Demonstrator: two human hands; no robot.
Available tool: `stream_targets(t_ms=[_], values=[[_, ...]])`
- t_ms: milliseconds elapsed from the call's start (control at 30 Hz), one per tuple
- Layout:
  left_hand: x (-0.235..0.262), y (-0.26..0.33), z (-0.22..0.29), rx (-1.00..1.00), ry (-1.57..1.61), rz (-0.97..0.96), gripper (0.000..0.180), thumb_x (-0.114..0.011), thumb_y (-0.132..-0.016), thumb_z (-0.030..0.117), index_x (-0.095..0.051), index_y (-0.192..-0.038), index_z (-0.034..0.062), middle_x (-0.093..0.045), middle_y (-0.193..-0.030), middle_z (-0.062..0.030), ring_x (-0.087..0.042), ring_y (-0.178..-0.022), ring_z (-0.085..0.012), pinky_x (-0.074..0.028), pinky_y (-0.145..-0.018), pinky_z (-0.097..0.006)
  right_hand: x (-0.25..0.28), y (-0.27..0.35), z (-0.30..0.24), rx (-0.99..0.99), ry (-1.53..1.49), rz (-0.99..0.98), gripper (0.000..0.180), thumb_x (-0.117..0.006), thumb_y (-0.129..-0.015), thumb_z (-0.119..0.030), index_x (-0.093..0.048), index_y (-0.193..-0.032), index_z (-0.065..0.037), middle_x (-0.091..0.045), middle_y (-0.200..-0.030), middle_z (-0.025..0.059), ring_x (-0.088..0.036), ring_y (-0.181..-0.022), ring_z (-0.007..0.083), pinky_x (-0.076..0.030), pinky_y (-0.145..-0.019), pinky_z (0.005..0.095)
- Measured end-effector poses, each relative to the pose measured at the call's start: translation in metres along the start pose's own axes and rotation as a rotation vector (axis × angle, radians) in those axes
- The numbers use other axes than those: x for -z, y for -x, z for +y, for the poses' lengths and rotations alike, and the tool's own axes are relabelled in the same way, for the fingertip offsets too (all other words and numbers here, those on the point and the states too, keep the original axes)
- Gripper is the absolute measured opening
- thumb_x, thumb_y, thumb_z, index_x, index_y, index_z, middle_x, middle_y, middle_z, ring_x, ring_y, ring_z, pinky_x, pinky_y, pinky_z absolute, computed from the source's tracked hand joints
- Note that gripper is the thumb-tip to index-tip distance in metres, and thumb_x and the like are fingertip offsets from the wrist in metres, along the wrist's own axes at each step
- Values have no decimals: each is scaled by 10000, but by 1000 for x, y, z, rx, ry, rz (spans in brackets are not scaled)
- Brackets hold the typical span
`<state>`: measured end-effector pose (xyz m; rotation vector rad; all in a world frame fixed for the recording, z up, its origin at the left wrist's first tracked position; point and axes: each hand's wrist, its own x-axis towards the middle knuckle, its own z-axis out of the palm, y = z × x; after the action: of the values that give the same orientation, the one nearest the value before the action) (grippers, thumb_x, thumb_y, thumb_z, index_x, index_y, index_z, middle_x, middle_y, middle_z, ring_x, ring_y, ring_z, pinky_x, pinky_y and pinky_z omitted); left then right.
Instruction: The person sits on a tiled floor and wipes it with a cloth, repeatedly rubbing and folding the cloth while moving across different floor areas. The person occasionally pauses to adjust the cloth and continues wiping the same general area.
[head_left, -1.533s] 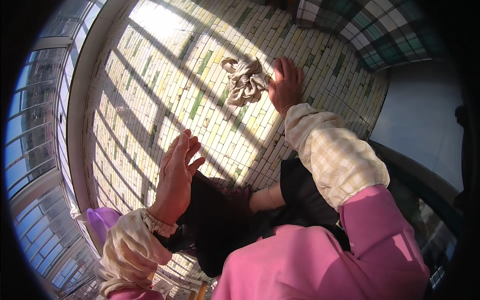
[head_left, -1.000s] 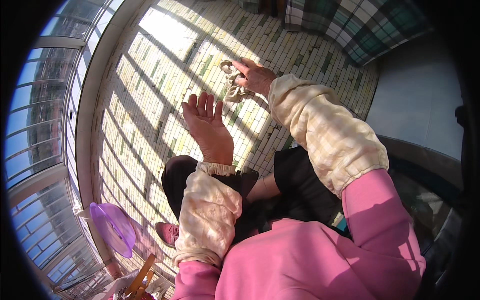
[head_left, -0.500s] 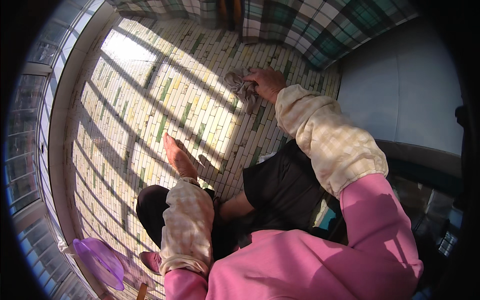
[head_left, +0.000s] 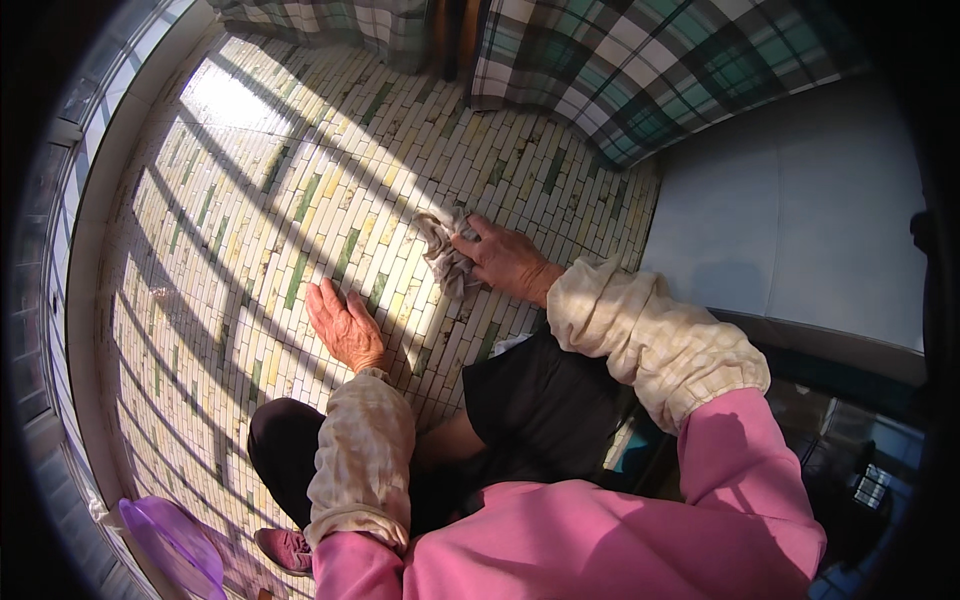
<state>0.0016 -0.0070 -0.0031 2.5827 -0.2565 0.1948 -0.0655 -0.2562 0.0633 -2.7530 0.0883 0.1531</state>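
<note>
Right fingers: slightly parted, reaching toward the frame's left, tips on the crumpled grey-beige cloth [head_left: 438, 238]; the right hand [head_left: 512, 264] covers its right edge. The undersides are hidden, so I cannot tell whether any cloth is pinched.
Cloth from right fingers: directly to their left, in contact, a little above the frame's centre.
Cloth's long axis: a loose bundle, longer from top to bottom of the frame, its lower end leaning right, so it lies roughly across the line of the fingers.
Nearer hand: the right, touching; the left hand [head_left: 346, 328] is apart, lower and to the left.
Left fingers: spread and mostly straight, back of the hand upward, pointing to the upper left; nothing visible held. Whether the palm meets the floor, I cannot tell.
Floor under the cloth: narrow pale, yellow and green tiles [head_left: 330, 155], striped by sun and shadow.
Sleeve covers: beige check on the right forearm [head_left: 655, 325], a matching one on the left [head_left: 362, 455].
Upper right: green-and-white plaid curtain [head_left: 640, 75], with a pale panel [head_left: 740, 215] below it.
Lower left: purple basin [head_left: 172, 545] and a reddish shoe [head_left: 284, 550].
</note>
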Motion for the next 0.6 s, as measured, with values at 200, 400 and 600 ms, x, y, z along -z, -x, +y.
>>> stream_targets(t_ms=[200, 400, 600], values=[[4, -1, 11, -3, -82, -44, 538, -422, -928, 363, -387, -1332, 10, -314, -1420, -196, -241, -1334, -335, -168, -1096, -426, 12, -25, 45, -11, 471, 110, 348, -593, -769, -105, -538, -1113, -104, -538, -1041, 113, -619, -846, 290, -531, -695, 384], [5, -2, 16, -5, -98, -29, 541, -497, -898, 332, -388, -1326, 20, -325, -1408, -196, -254, -1327, -342, -190, -1089, -443, 29, -89, 116, -304, 402, 211, 281, -556, -785, -64, -533, -1062, -17, -557, -923, 208, -608, -845, 377, -512, -674, 462], [3, -2, 16, -1, -109, 5, 567, -520, -881, 347, -385, -1329, 27, -329, -1409, -186, -263, -1323, -343, -198, -1081, -467, 34, -93, 102, -348, 341, 79, 237, -603, -743, -76, -561, -952, 30, -573, -881, 242, -611, -798, 375, -521, -657, 434]])
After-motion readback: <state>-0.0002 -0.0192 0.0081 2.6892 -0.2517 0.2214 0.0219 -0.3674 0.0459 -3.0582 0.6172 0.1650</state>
